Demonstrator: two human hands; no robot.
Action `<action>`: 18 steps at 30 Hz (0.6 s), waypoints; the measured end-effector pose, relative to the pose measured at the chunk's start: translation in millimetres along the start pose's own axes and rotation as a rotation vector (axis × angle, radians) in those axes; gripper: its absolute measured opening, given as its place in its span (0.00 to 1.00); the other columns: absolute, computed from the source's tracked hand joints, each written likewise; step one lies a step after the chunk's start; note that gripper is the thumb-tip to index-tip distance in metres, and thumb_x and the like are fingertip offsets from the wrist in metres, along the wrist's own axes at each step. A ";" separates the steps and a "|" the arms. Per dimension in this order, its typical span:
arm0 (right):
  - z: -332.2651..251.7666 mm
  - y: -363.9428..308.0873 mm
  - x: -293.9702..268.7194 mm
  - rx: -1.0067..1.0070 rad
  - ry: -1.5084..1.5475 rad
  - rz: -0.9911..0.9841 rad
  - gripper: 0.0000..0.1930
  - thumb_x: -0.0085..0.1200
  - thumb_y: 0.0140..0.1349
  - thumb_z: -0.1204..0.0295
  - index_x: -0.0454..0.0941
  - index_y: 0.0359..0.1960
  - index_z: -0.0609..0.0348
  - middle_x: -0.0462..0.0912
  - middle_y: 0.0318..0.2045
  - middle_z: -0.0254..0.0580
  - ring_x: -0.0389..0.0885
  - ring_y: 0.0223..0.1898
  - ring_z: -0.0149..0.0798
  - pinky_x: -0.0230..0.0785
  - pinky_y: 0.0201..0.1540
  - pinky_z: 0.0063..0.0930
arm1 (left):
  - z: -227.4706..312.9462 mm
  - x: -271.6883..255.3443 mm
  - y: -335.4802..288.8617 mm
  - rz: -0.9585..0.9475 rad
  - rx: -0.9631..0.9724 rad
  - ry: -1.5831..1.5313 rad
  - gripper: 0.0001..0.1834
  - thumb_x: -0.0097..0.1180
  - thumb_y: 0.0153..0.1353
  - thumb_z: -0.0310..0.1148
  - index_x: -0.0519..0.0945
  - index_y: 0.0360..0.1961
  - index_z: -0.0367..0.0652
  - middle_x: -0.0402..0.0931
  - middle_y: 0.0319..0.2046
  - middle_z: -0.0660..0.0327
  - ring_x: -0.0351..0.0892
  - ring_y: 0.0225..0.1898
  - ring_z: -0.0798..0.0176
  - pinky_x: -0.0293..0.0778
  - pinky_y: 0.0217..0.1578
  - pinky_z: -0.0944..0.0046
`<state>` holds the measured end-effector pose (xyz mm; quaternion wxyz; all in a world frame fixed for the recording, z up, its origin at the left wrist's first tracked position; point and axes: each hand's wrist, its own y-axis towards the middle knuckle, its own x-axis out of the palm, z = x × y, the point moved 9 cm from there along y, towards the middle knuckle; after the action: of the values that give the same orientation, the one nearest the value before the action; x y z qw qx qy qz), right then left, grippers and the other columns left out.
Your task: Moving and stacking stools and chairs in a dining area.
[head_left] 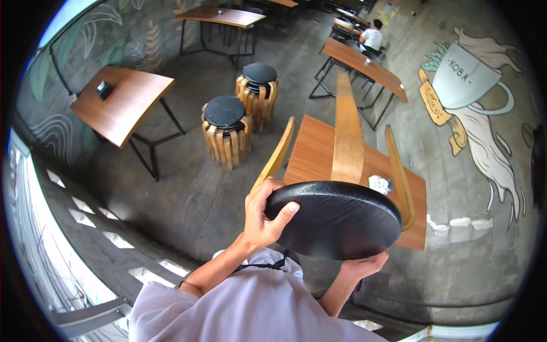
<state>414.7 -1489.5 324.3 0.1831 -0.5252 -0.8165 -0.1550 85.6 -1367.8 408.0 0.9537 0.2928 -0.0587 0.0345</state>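
In front of my chest I hold a stool [336,225], tipped so that its round black seat faces me and its bent wooden legs point away. My left hand [265,216] grips the left edge of the seat, thumb on the black face and fingers wrapped behind. Under the lower right edge, my right hand [367,265] supports the seat, its fingers partly hidden. Just beyond the stool stands a wooden table [310,145], partly covered by it, with a white item [379,184] on top.
Two stacks of similar stools, a nearer stack [226,134] and a farther stack [259,94], stand ahead left. A table [134,94] is by the left wall; another table [222,16] stands behind. Farther right are a long table [364,62] and a seated person [372,39].
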 end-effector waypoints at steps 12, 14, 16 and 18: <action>120.4 -75.0 138.9 0.605 -0.044 -0.460 0.23 0.40 0.66 0.55 0.75 0.54 0.57 0.77 0.55 0.40 0.73 0.56 0.39 0.63 0.60 0.35 | -15.7 -145.3 -54.8 0.494 -0.205 0.293 0.18 0.68 0.55 0.39 0.75 0.30 0.34 0.72 0.25 0.59 0.70 0.27 0.62 0.66 0.30 0.64; 137.9 -86.7 157.4 0.643 -0.084 -0.495 0.24 0.40 0.67 0.55 0.75 0.54 0.57 0.77 0.55 0.40 0.72 0.57 0.40 0.63 0.61 0.36 | -26.9 -161.8 -54.8 0.537 -0.252 0.302 0.18 0.68 0.55 0.39 0.74 0.30 0.35 0.72 0.25 0.59 0.69 0.26 0.63 0.66 0.29 0.65; 156.3 -97.7 174.1 0.676 -0.127 -0.518 0.24 0.39 0.67 0.55 0.75 0.55 0.57 0.77 0.55 0.40 0.72 0.57 0.40 0.62 0.61 0.36 | -43.4 -179.8 -54.1 0.598 -0.323 0.301 0.18 0.68 0.54 0.38 0.74 0.30 0.35 0.71 0.24 0.59 0.69 0.26 0.64 0.66 0.29 0.65; 176.3 -108.1 193.4 0.700 -0.177 -0.525 0.24 0.39 0.68 0.54 0.75 0.55 0.56 0.76 0.56 0.39 0.72 0.58 0.41 0.62 0.61 0.37 | -57.4 -194.7 -44.8 0.630 -0.345 0.333 0.18 0.68 0.54 0.38 0.74 0.29 0.35 0.70 0.23 0.60 0.69 0.26 0.65 0.65 0.29 0.66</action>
<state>218.1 -1299.3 251.0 0.2338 -0.2177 -0.9380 0.1350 -97.5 -1378.6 310.3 0.9281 0.0861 0.0046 0.3622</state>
